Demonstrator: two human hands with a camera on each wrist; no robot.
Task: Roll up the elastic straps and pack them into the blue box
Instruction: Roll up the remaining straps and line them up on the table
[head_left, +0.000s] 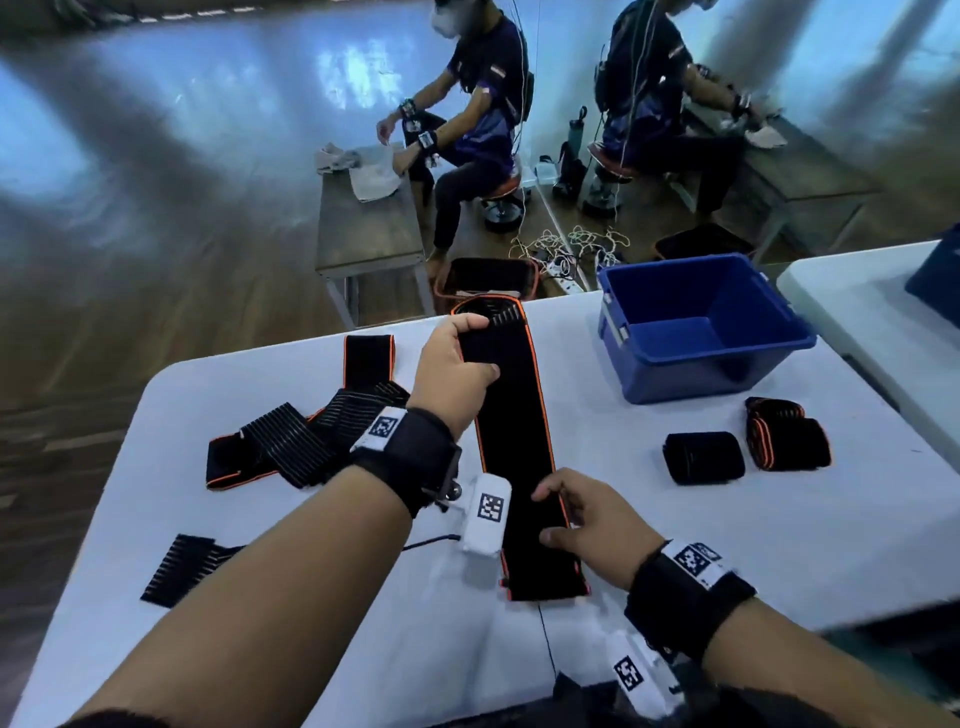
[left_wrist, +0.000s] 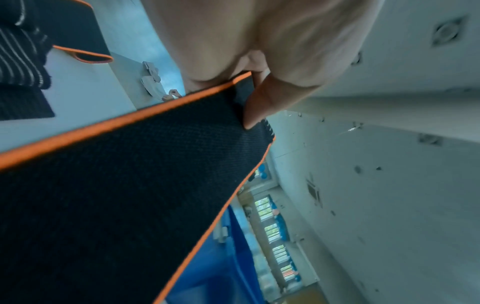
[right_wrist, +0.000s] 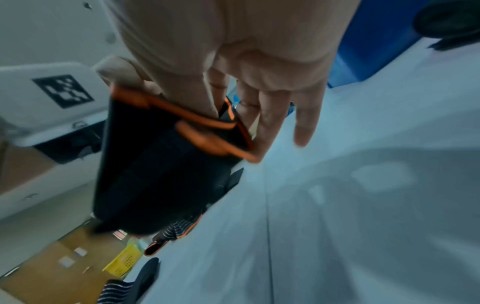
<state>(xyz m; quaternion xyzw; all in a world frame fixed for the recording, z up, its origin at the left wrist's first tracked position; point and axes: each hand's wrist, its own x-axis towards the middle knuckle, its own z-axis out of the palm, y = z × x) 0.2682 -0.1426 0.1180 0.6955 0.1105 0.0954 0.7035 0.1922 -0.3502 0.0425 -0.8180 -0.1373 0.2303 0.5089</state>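
Observation:
A long black elastic strap with orange edging (head_left: 514, 415) lies stretched along the middle of the white table (head_left: 675, 540). My left hand (head_left: 457, 364) grips its far end, thumb under the fabric (left_wrist: 155, 174). My right hand (head_left: 576, 514) pinches the strap's right edge near its near end (right_wrist: 166, 164), with the outer fingers (right_wrist: 303, 127) hanging straight. The blue box (head_left: 701, 327) stands at the far right, its inside bare. Two rolled straps (head_left: 704, 457) (head_left: 787, 434) lie in front of it.
Several unrolled black straps (head_left: 311, 431) lie tangled at the left, and one more (head_left: 182, 569) near the left front edge. A second white table (head_left: 872, 332) stands at the right. Beyond the table a person sits at a bench (head_left: 369, 228).

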